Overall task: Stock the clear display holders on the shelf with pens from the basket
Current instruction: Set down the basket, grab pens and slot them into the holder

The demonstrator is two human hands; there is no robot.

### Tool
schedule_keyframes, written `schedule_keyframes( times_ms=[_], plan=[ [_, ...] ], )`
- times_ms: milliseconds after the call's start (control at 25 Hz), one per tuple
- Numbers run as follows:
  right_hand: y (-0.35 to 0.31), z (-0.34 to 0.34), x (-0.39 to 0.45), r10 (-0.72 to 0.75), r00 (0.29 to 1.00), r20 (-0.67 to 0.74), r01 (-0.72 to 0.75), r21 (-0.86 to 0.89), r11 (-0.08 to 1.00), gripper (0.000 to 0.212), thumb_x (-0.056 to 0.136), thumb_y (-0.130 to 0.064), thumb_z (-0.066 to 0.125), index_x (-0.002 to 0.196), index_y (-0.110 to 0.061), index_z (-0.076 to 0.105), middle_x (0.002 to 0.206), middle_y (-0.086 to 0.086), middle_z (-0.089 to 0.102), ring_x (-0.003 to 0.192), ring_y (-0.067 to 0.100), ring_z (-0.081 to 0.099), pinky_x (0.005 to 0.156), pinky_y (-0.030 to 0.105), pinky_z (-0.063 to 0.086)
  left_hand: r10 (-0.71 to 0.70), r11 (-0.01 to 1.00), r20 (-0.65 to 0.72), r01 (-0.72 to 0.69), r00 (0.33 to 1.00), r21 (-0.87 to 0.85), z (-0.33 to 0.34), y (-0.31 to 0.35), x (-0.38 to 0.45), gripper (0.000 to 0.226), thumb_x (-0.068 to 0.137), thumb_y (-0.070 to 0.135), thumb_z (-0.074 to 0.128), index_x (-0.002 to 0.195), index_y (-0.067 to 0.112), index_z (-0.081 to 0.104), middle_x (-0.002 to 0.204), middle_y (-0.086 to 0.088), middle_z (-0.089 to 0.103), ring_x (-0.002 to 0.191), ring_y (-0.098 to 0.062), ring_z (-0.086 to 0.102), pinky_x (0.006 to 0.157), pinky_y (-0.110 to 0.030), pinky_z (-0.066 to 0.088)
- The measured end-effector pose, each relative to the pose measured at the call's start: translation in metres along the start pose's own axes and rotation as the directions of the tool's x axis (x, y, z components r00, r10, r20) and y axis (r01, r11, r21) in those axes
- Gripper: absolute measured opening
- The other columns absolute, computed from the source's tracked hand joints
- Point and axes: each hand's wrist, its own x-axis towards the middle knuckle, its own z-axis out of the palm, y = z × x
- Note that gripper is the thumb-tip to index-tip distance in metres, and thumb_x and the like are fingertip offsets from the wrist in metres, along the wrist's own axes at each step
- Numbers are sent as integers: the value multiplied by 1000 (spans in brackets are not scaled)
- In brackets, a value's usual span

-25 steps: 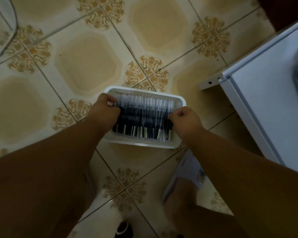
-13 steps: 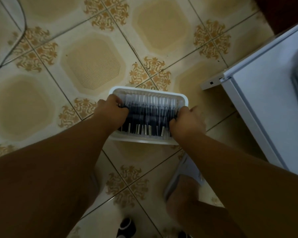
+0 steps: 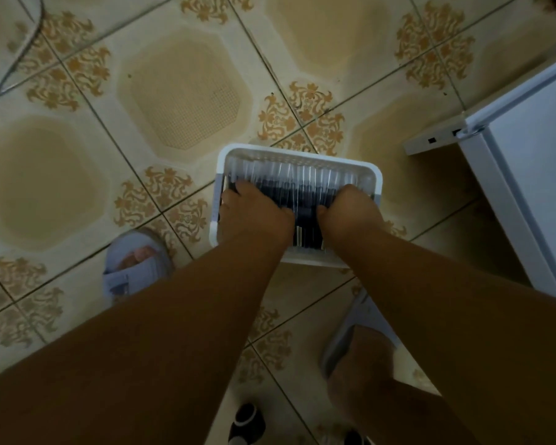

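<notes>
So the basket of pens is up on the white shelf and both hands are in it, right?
Not quite. The basket sits on the tiled floor, beside the white shelf, not on it. The head view shows this. The rest holds: the left hand and right hand are both in among the pens.

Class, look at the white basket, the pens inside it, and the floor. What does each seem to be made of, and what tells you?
Basket: likely moulded plastic, matte white, with a smooth rounded rim.
Pens: probably clear plastic barrels with dark parts inside; light glints along them.
Floor: apparently glazed ceramic tile, shown by the grout lines, printed floral corners and soft sheen.
</notes>
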Motion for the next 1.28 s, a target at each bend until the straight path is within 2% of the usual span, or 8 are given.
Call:
schedule_keyframes(
  times_ms=[120,240,440,560,760,880,1080,1280],
  plan=[
    [5,7,12,-10,1000,14,9,106,994,26,95,-31,59,91,-5,55,78,5,58,78,22,59,49,24,33,-35,999,-132,38,991,22,15,10,-8,99,82,46,67,152,9,8,152,-19,22,138,-36,28,110,-46,32],
    [7,8,11,-29,999,-33,36,211,977,22,95,-27,58,85,-8,53,67,0,49,65,16,52,53,24,33,16,999,-272,-4,962,46,22,3,-13,96,82,45,66,152,8,11,151,-16,22,138,-35,26,110,-45,30],
    [13,4,-4,-67,987,-146,102,250,963,16,96,-22,53,85,-10,50,65,-5,45,56,3,39,47,21,26,-149,986,-256,123,955,-115,33,10,-11,100,77,50,71,150,7,17,147,-19,31,135,-35,31,111,-43,27],
    [17,0,-12,-84,984,-155,120,244,962,15,97,-23,52,87,-12,49,67,-6,44,57,2,37,48,21,26,-107,994,-204,104,973,-28,34,9,-4,99,74,56,72,144,5,23,145,-20,32,134,-37,33,111,-45,28],
    [23,-2,-17,-108,984,-141,146,304,941,13,97,-25,54,91,-15,49,69,-7,46,60,1,39,49,20,26,37,999,-208,-43,977,-24,18,-7,12,61,81,40,68,127,7,45,122,-16,57,112,-37,56,88,-50,51],
    [18,-3,-23,-138,981,-133,174,313,934,14,97,-26,54,90,-15,49,69,-5,48,62,7,44,53,26,29,84,984,-225,-117,971,-135,5,-10,8,35,86,28,63,114,10,54,106,-12,64,96,-35,62,72,-38,48],
    [2,-44,-57,-190,971,-143,227,316,921,16,97,-26,53,86,-16,48,70,-1,51,64,14,48,62,28,37,157,956,-221,-205,962,-210,-42,-2,-28,24,90,25,60,109,12,55,94,-9,62,89,-33,61,72,-36,48],
    [-5,-101,-135,-221,931,-290,327,395,859,13,94,-23,56,86,-13,51,71,2,55,65,19,54,62,32,49,227,882,-124,-258,966,-395,-104,22,-100,18,83,24,67,97,14,64,80,-5,65,75,-26,64,68,-38,56]
  ],
)
